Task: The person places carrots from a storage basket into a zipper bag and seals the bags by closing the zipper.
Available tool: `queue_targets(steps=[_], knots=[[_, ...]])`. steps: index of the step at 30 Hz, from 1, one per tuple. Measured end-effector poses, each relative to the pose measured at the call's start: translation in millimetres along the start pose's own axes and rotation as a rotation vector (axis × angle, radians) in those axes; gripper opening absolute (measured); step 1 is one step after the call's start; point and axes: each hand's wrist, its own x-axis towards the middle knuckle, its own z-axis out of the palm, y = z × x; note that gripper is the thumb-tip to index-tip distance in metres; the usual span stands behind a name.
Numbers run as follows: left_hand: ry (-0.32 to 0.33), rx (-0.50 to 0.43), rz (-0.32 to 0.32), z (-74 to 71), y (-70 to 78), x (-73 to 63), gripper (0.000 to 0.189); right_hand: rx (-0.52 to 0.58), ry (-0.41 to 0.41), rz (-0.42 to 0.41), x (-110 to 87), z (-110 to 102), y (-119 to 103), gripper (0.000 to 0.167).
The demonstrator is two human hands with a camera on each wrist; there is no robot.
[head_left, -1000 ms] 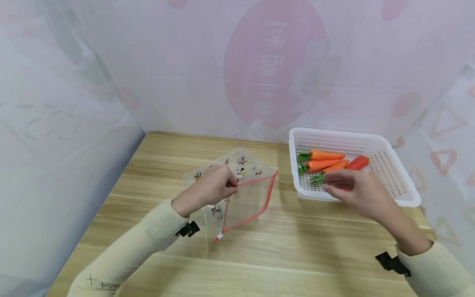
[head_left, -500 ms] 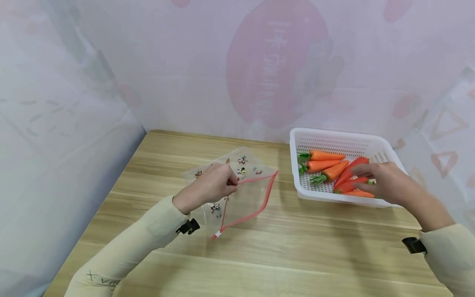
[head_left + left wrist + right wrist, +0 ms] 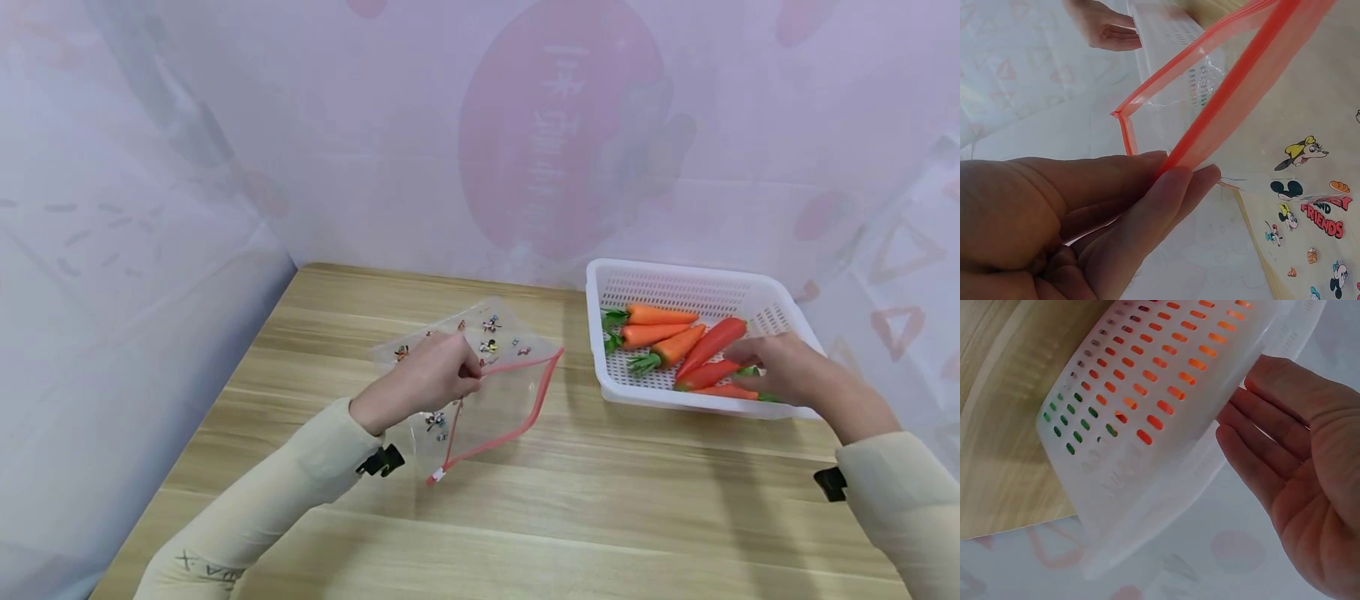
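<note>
My left hand (image 3: pixel 423 375) pinches the upper edge of a clear zip bag (image 3: pixel 495 417) with a red-pink zipper rim and small cartoon prints. The bag's mouth gapes; in the left wrist view, thumb and fingers grip the zipper strip (image 3: pixel 1229 100). My right hand (image 3: pixel 795 375) reaches over the front right of a white plastic basket (image 3: pixel 637 394), fingers bent but apart. Its fingertips are beside the green stem of a red chili pepper (image 3: pixel 708 373); whether they touch is unclear. In the right wrist view the basket wall hides what lies beyond the fingertips.
Inside the basket lie another red chili pepper (image 3: pixel 712 346) and several orange carrots (image 3: pixel 660 314) with green tops. The white zipper slider (image 3: pixel 438 474) sits at the bag's near corner. Printed fabric walls (image 3: pixel 375 167) enclose the wooden table (image 3: pixel 525 533).
My right hand has moved right across the basket, then lowered toward the pepper by the near side. My left hand still holds the bag in nearly the same place.
</note>
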Motion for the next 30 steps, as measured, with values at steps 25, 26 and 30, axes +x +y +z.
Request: queue_targets(steps=[25,26,30], knots=[[-0.009,0.032,-0.007,3.6,-1.5,-1.0,0.041,0.061,-0.264,0.129,15.0,24.1,48.0,0.041],[-0.01,0.03,-0.004,3.9,-1.8,-1.0,0.041,0.069,-0.27,0.135,15.3,24.6,49.4,0.04],[-0.01,0.025,-0.002,4.1,-2.4,-0.7,0.04,0.067,-0.281,0.146,16.7,26.2,52.3,0.041]])
